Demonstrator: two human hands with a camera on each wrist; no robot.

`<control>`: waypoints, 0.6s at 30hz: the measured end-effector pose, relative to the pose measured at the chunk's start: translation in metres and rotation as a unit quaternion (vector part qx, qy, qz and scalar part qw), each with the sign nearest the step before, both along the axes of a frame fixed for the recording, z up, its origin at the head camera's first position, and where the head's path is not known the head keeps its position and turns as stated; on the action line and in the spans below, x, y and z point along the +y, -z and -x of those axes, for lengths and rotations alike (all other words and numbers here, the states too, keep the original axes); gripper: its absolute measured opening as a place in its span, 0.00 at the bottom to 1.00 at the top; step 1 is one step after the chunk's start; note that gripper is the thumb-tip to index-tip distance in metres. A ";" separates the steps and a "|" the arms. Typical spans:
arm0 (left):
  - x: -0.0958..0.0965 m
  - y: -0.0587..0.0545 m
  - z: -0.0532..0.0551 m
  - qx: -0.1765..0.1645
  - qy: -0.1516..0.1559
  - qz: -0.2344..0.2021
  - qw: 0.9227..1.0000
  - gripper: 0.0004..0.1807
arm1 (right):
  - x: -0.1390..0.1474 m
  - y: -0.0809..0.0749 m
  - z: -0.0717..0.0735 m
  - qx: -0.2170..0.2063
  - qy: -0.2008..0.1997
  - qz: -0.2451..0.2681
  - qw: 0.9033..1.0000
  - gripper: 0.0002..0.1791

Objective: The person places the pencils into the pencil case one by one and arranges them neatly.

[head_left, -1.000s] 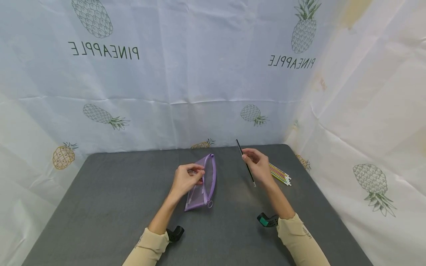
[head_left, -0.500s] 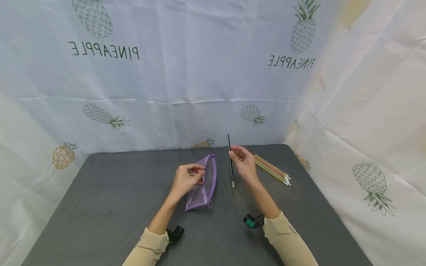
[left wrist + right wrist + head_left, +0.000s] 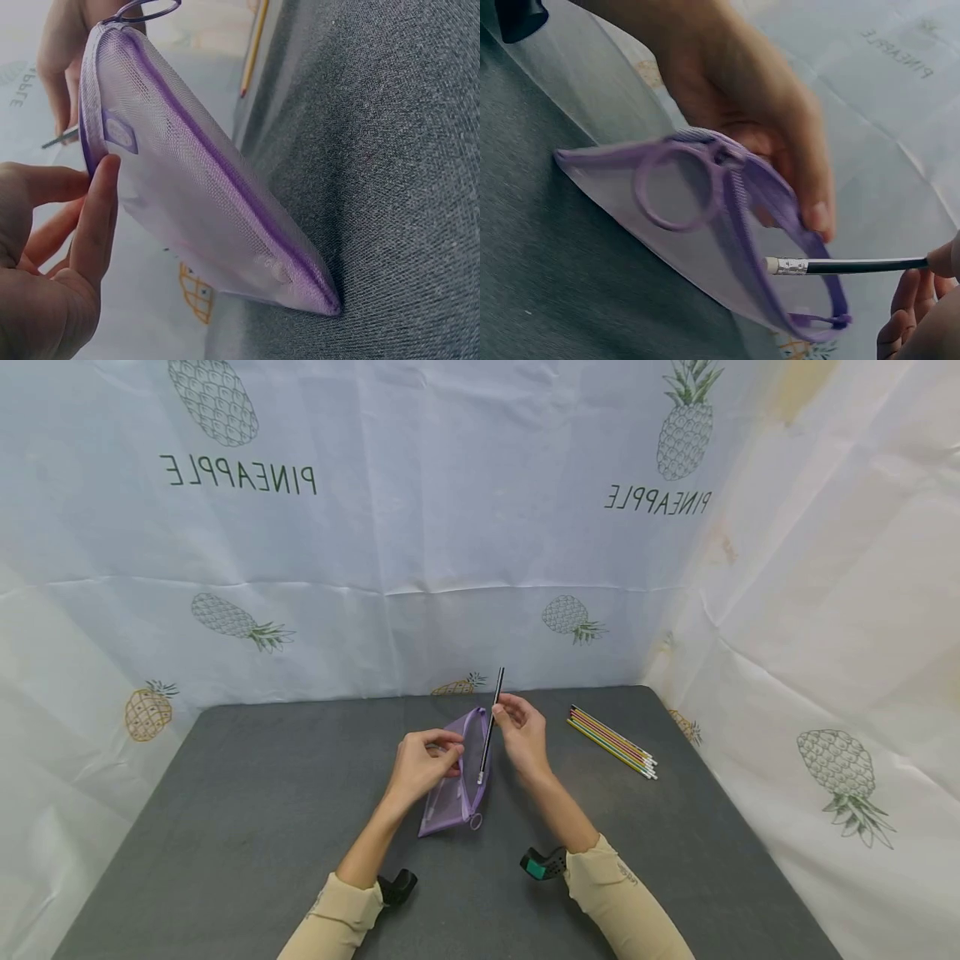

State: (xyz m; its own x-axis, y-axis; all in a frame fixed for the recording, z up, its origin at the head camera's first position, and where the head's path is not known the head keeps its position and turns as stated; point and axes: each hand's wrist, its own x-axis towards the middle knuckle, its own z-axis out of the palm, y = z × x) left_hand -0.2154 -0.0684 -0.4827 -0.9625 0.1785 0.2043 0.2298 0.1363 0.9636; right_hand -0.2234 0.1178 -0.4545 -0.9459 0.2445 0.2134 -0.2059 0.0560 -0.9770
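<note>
pouch (image 3: 447,808), purple mesh, mouth unzipped, ring pull (image 3: 640,189) at one end; mid-way along the surface (image 3: 255,810), toward the back edge. label (image 3: 120,131) on its side, purple, wording too blurred to read.
left hand (image 3: 420,766): fingers closed in a pinch on the pouch's rim.
right hand (image 3: 527,742): fingers closed in a pinch round black pencil (image 3: 489,733), tilted, white eraser end down at the mouth.
coloured pencils (image 3: 613,743), bundle, near back right corner.
cloth (image 3: 480,493) beyond back edge, "pineapple" printed twice, mirrored.
right sleeve (image 3: 618,893): small lettering, illegible.
</note>
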 end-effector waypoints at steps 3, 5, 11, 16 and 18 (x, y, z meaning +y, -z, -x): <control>0.000 -0.001 -0.001 0.002 -0.003 -0.003 1.000 0.09 | -0.005 0.004 -0.002 -0.008 -0.013 0.004 1.000 0.16; 0.000 -0.001 -0.001 0.001 -0.004 -0.007 1.000 0.09 | -0.007 0.008 -0.004 -0.016 -0.023 -0.001 1.000 0.16; 0.000 -0.002 0.000 0.002 -0.004 -0.017 1.000 0.09 | -0.007 0.019 -0.006 -0.030 -0.027 -0.079 0.996 0.12; 0.000 -0.002 0.001 0.007 -0.005 -0.022 1.000 0.10 | 0.001 0.025 -0.007 -0.001 -0.005 -0.210 0.978 0.04; -0.001 -0.003 0.002 0.008 -0.005 -0.024 1.000 0.11 | 0.006 0.025 -0.005 0.012 0.007 -0.219 0.976 0.03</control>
